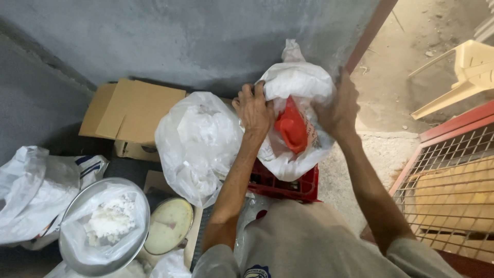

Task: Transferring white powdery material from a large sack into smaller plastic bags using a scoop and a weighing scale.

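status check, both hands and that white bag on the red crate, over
Left hand and right hand both gripping white plastic bag, red item inside. Bag sits on red crate. Second white bag pressed against left side.

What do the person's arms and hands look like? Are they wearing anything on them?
Both hands, left hand and right hand, are bare: no gloves, rings or watch show. The forearms are bare and lean. Short grey sleeves of a T-shirt end near the elbows.

Four white plastic bags [198, 141] (one lining the pan), one metal pan [72, 252], one red crate [288, 186], one cardboard box [131, 110].
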